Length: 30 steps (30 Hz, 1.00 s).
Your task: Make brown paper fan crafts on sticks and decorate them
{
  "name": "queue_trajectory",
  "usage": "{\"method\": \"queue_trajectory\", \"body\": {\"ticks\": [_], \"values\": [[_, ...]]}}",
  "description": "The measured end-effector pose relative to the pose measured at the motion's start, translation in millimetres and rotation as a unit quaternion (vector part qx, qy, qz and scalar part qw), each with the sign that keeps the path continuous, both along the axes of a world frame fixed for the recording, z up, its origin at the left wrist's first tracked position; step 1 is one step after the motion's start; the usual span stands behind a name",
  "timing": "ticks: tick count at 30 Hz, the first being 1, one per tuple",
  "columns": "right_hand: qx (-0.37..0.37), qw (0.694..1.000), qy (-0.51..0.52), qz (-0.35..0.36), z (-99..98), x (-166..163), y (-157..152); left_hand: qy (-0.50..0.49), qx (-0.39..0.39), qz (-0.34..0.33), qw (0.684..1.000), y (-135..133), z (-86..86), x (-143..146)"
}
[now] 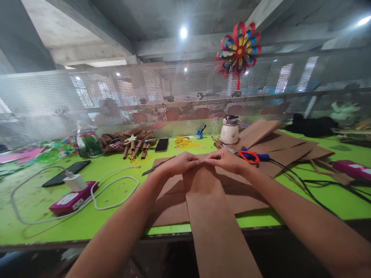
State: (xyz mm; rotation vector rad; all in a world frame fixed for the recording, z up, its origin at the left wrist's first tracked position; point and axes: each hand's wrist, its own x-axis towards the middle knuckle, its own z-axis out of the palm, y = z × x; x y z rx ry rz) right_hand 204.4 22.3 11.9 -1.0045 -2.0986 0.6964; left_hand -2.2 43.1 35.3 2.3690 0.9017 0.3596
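A long strip of brown kraft paper (216, 216) runs from the tabletop over the front edge toward me. My left hand (185, 162) pinches its far end at the left corner. At the right corner of that same end, my right hand (222, 159) pinches too, with both sets of fingertips close together. Under the strip lies a wider sheet of brown paper (171, 202) on the green table. Just beyond my right hand are red-handled scissors (249, 156) and a dark blue tool handle (262, 157) with a black cord.
Left are a purple power strip (74, 199) with a white charger (74, 181), a looped white cable (116, 177) and a dark tablet (67, 173). Farther back are a phone (162, 145), rolled paper tubes (137, 146), a cream bottle (230, 131) and stacked brown paper (278, 146).
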Motion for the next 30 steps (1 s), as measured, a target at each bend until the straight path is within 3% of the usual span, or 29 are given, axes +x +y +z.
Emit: {"method": "queue_trajectory", "body": {"ticks": [5, 12, 18, 24, 30], "values": [[-0.004, 1.0, -0.006, 0.014, -1.9, -0.6, 0.0, 0.017, 0.074, -0.015, 0.997, -2.3, 0.2, 4.6], [-0.018, 0.999, 0.036, 0.009, -6.0, 0.1, 3.8, 0.044, 0.118, -0.032, 0.992, -4.5, 4.3, 3.3], [-0.017, 0.999, 0.031, 0.008, -5.1, 2.3, 3.6, 0.055, 0.091, -0.061, 0.992, -3.4, 9.9, -4.4], [-0.058, 0.997, 0.01, 0.052, 1.3, 6.8, 1.0, 0.062, -0.009, -0.062, 0.996, -3.3, 11.2, -9.4], [-0.121, 0.99, 0.023, 0.067, 2.1, 12.6, 4.2, 0.075, 0.0, -0.065, 0.995, 0.2, 7.4, -12.1]]}}
